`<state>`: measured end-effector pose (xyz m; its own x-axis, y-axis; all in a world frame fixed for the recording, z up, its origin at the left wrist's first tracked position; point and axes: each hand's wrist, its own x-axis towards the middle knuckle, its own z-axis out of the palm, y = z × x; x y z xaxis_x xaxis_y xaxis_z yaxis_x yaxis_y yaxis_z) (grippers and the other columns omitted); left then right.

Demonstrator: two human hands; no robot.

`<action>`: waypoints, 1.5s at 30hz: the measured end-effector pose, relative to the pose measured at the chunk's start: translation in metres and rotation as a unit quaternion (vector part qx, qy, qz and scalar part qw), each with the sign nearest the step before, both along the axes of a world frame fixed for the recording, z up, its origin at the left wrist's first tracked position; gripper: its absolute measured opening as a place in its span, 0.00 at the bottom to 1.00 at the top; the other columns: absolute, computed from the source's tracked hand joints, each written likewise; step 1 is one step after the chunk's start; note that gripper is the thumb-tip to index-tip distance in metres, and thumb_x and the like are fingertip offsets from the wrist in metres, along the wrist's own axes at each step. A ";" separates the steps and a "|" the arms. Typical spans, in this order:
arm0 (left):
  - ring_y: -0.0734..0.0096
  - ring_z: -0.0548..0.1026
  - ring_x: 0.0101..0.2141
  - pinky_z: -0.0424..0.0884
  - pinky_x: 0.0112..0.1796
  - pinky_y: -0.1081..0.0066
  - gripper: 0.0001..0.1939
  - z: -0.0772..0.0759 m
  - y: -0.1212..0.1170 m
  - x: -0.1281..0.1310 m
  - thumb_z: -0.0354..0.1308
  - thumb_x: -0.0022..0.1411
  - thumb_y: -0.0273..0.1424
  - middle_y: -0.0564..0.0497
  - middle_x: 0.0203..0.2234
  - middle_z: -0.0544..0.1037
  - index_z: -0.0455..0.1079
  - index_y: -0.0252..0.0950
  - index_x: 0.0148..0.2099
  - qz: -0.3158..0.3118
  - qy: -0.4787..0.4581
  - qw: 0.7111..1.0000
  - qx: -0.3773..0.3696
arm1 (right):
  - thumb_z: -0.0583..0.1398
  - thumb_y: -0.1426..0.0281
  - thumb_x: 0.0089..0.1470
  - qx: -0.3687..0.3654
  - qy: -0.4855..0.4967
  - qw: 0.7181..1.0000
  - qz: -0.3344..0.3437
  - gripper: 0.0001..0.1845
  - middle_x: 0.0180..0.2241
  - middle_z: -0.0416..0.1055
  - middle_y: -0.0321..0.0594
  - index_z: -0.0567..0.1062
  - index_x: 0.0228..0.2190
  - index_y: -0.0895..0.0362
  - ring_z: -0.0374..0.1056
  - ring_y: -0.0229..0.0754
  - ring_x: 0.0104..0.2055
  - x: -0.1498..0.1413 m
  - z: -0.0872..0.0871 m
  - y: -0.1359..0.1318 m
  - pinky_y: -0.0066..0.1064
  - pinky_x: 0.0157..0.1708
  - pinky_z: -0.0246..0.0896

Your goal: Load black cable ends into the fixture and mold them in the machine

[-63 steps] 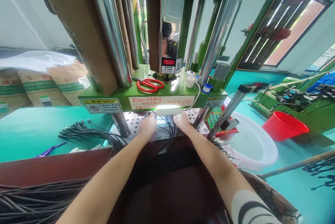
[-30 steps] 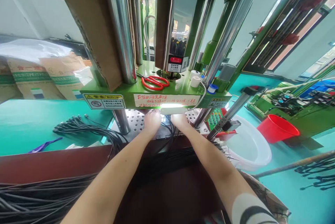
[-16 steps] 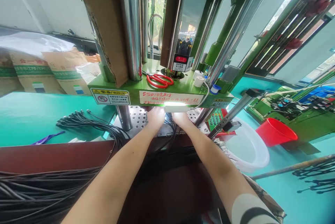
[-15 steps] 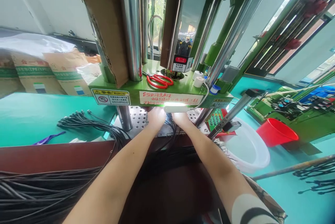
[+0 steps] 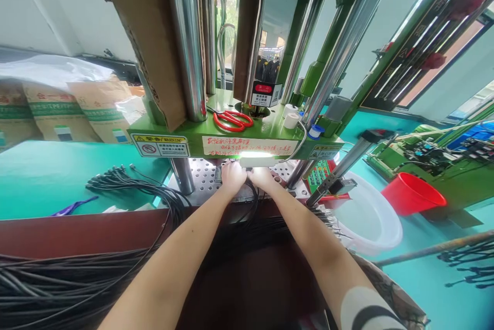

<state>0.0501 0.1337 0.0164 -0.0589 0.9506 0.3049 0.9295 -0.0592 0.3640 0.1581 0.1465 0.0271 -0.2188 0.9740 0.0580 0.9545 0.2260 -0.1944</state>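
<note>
**Hands Drawn Together Under the Lamp**

Shifted since the earlier frame: right hand (image 5: 262, 179) and left hand (image 5: 232, 176), now closer together and almost meeting below the lamp (image 5: 258, 161).

State of left hand: fingers curled, back upward. State of right hand: likewise curled, partly lost in glare. Cannot tell from this view whether gripping anything. Location of black cables (image 5: 252, 196): between and just below both hands, trailing over the front edge of the perforated plate (image 5: 200, 179).

Reason for placement (judged): lamp at the front edge of the green press plate (image 5: 196, 137), presumably for lighting the space beneath; hands side by side, probably for steadying the cable ends; wrists low, likely for clearance.

Surroundings: small grey block (image 5: 218, 174) just beside left hand; red-handled scissors (image 5: 233, 121) flat on the press plate; cable bundle (image 5: 127, 184) on the green desk (image 5: 46, 175) to the left; control panel (image 5: 318, 174), white tub (image 5: 391, 227) and red bucket (image 5: 415, 194) to the right.

Obstructions: press plate and lamp directly overhead, hiding the fingertips; front chrome columns (image 5: 188, 36) on both sides, limiting sideways reach.
</note>
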 end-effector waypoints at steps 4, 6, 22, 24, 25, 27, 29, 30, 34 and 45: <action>0.55 0.69 0.42 0.62 0.41 0.62 0.16 -0.001 -0.002 0.000 0.46 0.55 0.29 0.41 0.30 0.76 0.73 0.32 0.40 0.008 -0.005 1.000 0.000 | 0.50 0.69 0.52 -0.011 -0.005 0.999 -0.031 0.16 0.35 0.74 0.46 0.74 0.39 0.59 0.69 0.45 0.35 -0.001 0.000 -0.002 0.29 0.31 0.59; 0.55 0.69 0.43 0.61 0.41 0.61 0.16 -0.001 -0.003 0.000 0.45 0.54 0.28 0.42 0.31 0.76 0.72 0.33 0.40 0.007 -0.004 1.000 0.003 | 0.50 0.71 0.52 -0.005 -0.008 0.999 -0.039 0.17 0.37 0.74 0.47 0.74 0.39 0.59 0.69 0.45 0.37 -0.002 0.002 -0.004 0.30 0.33 0.60; 0.55 0.69 0.41 0.62 0.40 0.60 0.16 0.001 0.000 -0.003 0.45 0.54 0.27 0.40 0.32 0.76 0.72 0.32 0.39 -0.008 -0.001 1.000 0.004 | 0.48 0.77 0.53 0.050 -0.055 0.997 0.006 0.15 0.34 0.73 0.49 0.74 0.33 0.62 0.68 0.45 0.40 -0.012 0.014 0.005 0.33 0.42 0.59; 0.55 0.69 0.41 0.62 0.40 0.61 0.16 0.000 -0.001 -0.003 0.45 0.54 0.27 0.40 0.32 0.76 0.72 0.33 0.38 -0.010 0.000 1.000 0.008 | 0.49 0.77 0.53 0.057 -0.058 0.997 0.016 0.15 0.34 0.73 0.49 0.74 0.33 0.62 0.67 0.45 0.39 -0.013 0.015 0.005 0.33 0.42 0.58; 0.55 0.69 0.41 0.62 0.40 0.61 0.15 0.000 -0.001 -0.003 0.45 0.54 0.27 0.40 0.32 0.76 0.72 0.33 0.37 -0.011 0.000 1.000 0.010 | 0.49 0.76 0.53 0.060 -0.060 0.996 0.020 0.14 0.34 0.73 0.49 0.74 0.33 0.61 0.67 0.45 0.39 -0.013 0.016 0.004 0.33 0.42 0.58; 0.55 0.69 0.40 0.62 0.39 0.61 0.15 -0.001 -0.001 -0.003 0.45 0.53 0.27 0.41 0.31 0.76 0.73 0.33 0.36 -0.013 -0.001 1.000 0.014 | 0.48 0.76 0.54 0.065 -0.062 0.996 0.027 0.15 0.33 0.73 0.48 0.74 0.32 0.61 0.67 0.44 0.38 -0.012 0.018 0.003 0.33 0.41 0.58; 0.56 0.69 0.39 0.62 0.39 0.62 0.15 -0.002 -0.001 -0.003 0.45 0.53 0.27 0.41 0.31 0.76 0.73 0.33 0.35 -0.013 -0.002 1.000 0.015 | 0.48 0.76 0.54 0.067 -0.064 0.995 0.030 0.15 0.33 0.73 0.47 0.74 0.31 0.61 0.67 0.44 0.37 -0.012 0.018 0.003 0.33 0.41 0.59; 0.56 0.69 0.39 0.62 0.39 0.62 0.14 -0.002 -0.001 -0.003 0.46 0.52 0.27 0.42 0.31 0.76 0.73 0.34 0.35 -0.014 -0.002 1.000 0.016 | 0.48 0.76 0.54 0.067 -0.064 0.995 0.031 0.15 0.33 0.73 0.47 0.74 0.31 0.61 0.67 0.44 0.37 -0.012 0.018 0.003 0.32 0.40 0.59; 0.56 0.69 0.39 0.62 0.38 0.63 0.13 -0.004 0.000 -0.001 0.46 0.52 0.27 0.42 0.31 0.76 0.72 0.34 0.33 -0.015 -0.002 1.000 0.016 | 0.48 0.77 0.54 0.066 -0.063 0.996 0.025 0.15 0.34 0.73 0.48 0.74 0.31 0.61 0.67 0.45 0.38 -0.014 0.012 0.004 0.33 0.41 0.59; 0.54 0.68 0.41 0.60 0.40 0.60 0.17 -0.005 -0.001 0.004 0.42 0.56 0.26 0.41 0.30 0.76 0.73 0.33 0.37 0.007 -0.004 1.000 0.029 | 0.47 0.76 0.54 0.061 -0.052 0.997 0.021 0.17 0.37 0.73 0.51 0.73 0.38 0.63 0.66 0.48 0.42 -0.009 -0.003 0.010 0.35 0.40 0.60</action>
